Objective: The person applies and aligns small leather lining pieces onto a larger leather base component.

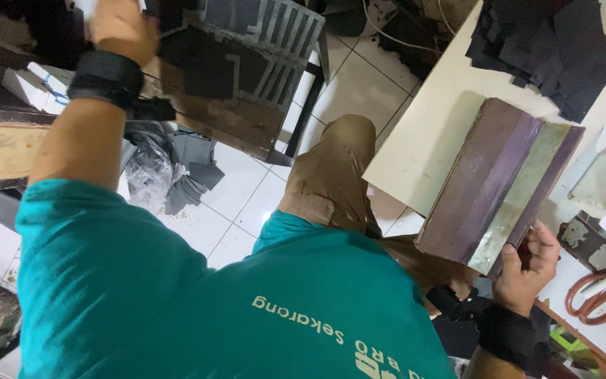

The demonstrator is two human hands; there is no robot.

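Left hand [122, 27]: upper left of the frame, arm stretched out from the teal shirt, a black wrist strap below it; the hand is blurred and cut by the top edge, so I cannot tell whether its fingers are spread or pinching; it is at the near edge of the grey slatted crate
Slatted crate [275, 42]: top of the frame, left of centre, on a worn wooden bench; dark flat pieces [201, 63] lie over it, touching the slats
Scraps on the floor [191, 172]: grey sheet pieces beside a clear plastic bag, below the bench, on white tiles
Knee [331, 168]: tan trousers, middle of the frame, between bench and table
Block [501, 184]: right of centre, a thick flat slab with purple, brown and greenish bands, its far part lying on the pale table [429, 119], its near end over the table edge
Block axis: long axis runs from lower left to upper right of the frame; the near short end faces the person
Right hand [527, 263]: lower right, black wrist strap; fingers curled together on the near right corner of the block, thumb pressed on its edge
Black pile [552, 49]: upper right, many cut dark pieces heaped on the table, just beyond the block
Scissors [597, 295]: orange handles, far right edge
Progress, as I judge it: the heap on the table suggests much is cut; pieces at the crate look left to handle
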